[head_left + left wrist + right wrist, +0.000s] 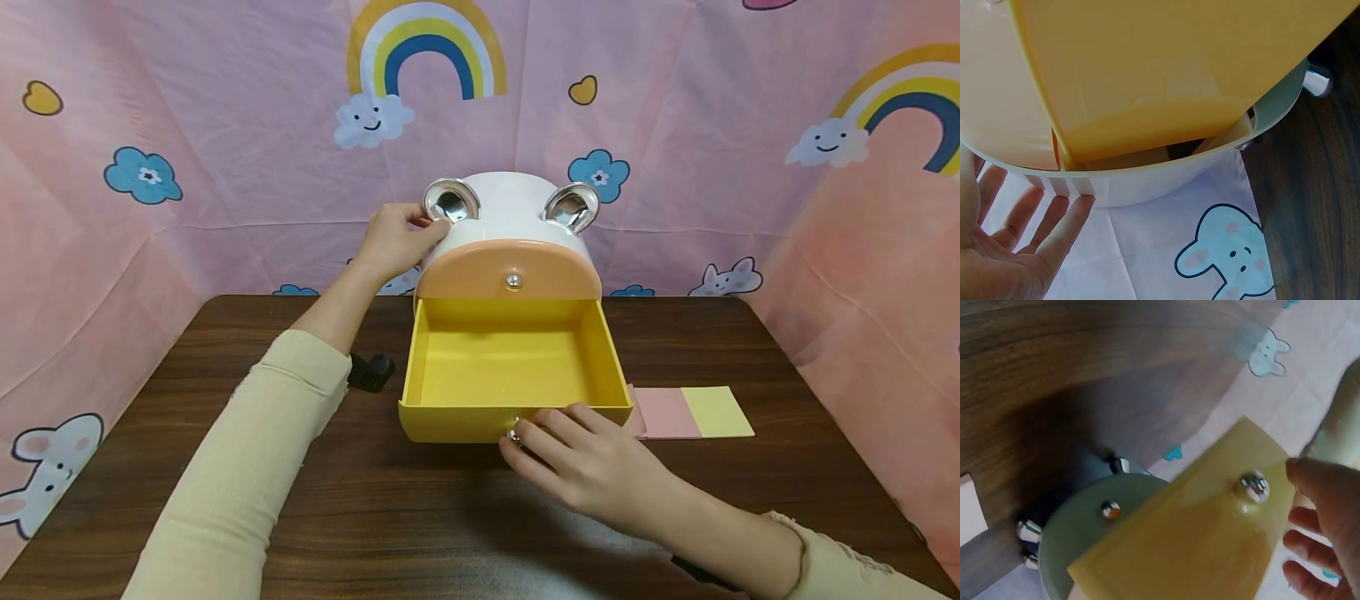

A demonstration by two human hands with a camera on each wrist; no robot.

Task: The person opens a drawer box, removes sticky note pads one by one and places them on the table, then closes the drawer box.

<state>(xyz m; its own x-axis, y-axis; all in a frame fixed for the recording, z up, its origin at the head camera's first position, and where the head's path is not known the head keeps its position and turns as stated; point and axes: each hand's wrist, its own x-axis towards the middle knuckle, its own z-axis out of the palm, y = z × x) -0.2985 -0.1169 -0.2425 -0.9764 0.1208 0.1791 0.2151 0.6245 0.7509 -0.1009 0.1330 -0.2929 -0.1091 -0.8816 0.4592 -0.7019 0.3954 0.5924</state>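
Note:
A white animal-shaped drawer cabinet [510,204] with silver ears stands at the back of the table. Its yellow drawer [502,362] is pulled far out, and the inside shows bare yellow. Above it the peach drawer [510,271] is closed; a green drawer [1082,519] lies below. My left hand [397,242] rests by the left ear, and its outstretched fingers [1063,240] touch the white side wall. My right hand [585,462] is at the yellow drawer's front with loosely bent fingers. The thumb is beside the silver knob [1252,487], with no grip on it visible.
Pink paper squares [667,412] and a yellow paper square [717,412] lie on the brown wooden table [360,517], right of the drawer. A black device [371,372] is by my left wrist. Pink printed cloth [285,167] hangs behind and at both sides.

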